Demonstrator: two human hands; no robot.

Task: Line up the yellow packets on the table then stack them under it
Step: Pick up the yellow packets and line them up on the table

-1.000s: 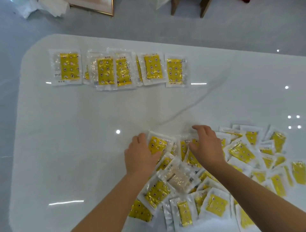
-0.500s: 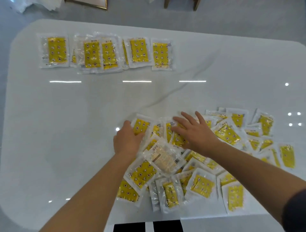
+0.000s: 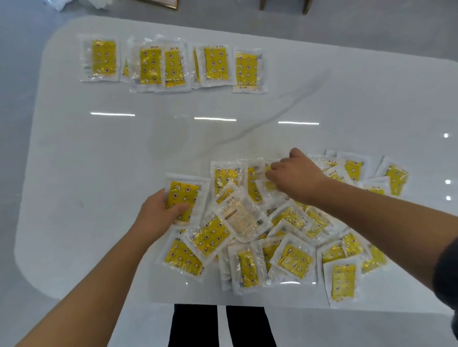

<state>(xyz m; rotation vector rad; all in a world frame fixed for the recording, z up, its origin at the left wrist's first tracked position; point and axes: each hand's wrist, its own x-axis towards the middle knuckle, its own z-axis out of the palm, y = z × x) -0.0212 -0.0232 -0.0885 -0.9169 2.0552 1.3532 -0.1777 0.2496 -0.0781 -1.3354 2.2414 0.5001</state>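
A heap of yellow packets [image 3: 292, 257] in clear wrappers covers the near right part of the white table [image 3: 99, 173]. My left hand [image 3: 158, 215] grips one yellow packet [image 3: 184, 195] at the heap's left edge, thumb on its front. My right hand [image 3: 297, 178] pinches another packet [image 3: 269, 184] at the top of the heap with curled fingers. A row of several yellow packets [image 3: 173, 65] lies side by side, partly overlapping, along the far left of the table. One packet [image 3: 244, 218] in the heap lies back side up, showing pale print.
The table's near edge [image 3: 223, 303] runs just above my dark trouser legs [image 3: 220, 324]. Chair legs [image 3: 285, 6] and a framed object [image 3: 163, 2] stand on the grey floor beyond the far edge. Bare marble lies between the row and the heap.
My left hand has pulled a packet leftward out of the heap and now grips it. My right hand's fingers have curled from spread to a pinch on a packet. The view shifted.
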